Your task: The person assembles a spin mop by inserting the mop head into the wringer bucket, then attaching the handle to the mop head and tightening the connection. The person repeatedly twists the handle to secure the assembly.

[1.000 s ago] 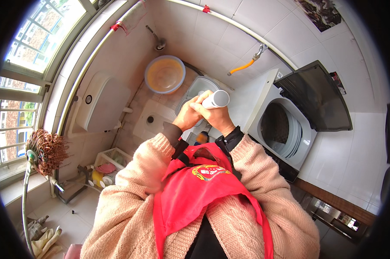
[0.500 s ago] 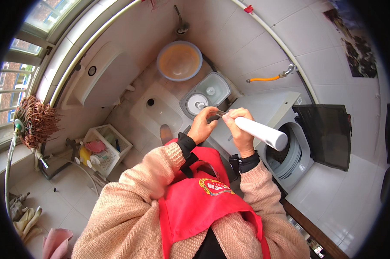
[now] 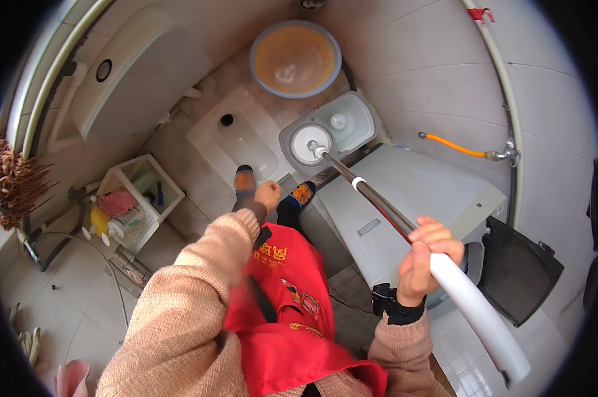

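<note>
Fingers of the right hand [image 3: 426,255] wrapped the white grip of a long mop handle [image 3: 405,228] at right of centre. Its metal shaft ran up-left to the mop head [image 3: 310,142], seated in the grey spin bucket [image 3: 332,132] at upper centre. The left hand [image 3: 267,195], near centre, held nothing, fingers loosely curled. An orange basin [image 3: 294,58] sat above the bucket.

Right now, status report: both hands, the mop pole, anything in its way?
Right hand gripping white-handled metal mop pole. Left hand empty, lowered. Mop head in grey spin bucket. Nothing blocking the pole.
</note>
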`<control>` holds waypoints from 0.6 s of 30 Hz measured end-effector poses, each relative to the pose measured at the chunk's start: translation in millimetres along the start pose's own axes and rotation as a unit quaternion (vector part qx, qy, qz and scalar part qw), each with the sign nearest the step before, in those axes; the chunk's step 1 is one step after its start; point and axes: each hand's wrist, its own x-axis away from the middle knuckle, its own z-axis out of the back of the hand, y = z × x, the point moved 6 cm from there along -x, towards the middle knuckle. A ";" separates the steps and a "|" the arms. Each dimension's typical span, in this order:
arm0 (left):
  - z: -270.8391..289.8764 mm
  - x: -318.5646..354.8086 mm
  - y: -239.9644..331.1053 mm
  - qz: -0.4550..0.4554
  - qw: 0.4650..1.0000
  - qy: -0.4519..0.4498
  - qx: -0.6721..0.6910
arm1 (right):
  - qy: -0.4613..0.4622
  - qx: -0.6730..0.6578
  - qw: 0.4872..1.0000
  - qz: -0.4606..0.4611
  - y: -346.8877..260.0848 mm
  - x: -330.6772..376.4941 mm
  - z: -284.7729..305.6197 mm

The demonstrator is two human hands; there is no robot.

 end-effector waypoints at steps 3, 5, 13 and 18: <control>-12.3 -25.7 -4.8 -0.023 1.000 0.005 0.005 | 0.012 -0.004 1.000 -0.004 14.1 -2.2 -2.2; -23.9 -33.7 -2.7 -0.031 0.999 0.004 -0.006 | 0.025 -0.010 1.000 -0.006 23.8 -2.9 -3.7; -85.5 -28.8 24.8 -0.041 0.995 -0.077 0.051 | 0.037 -0.004 0.998 -0.047 46.8 0.1 -2.2; -104.4 -86.6 -10.7 -0.028 0.998 -0.030 0.041 | 0.056 -0.001 0.996 -0.068 66.2 11.6 0.6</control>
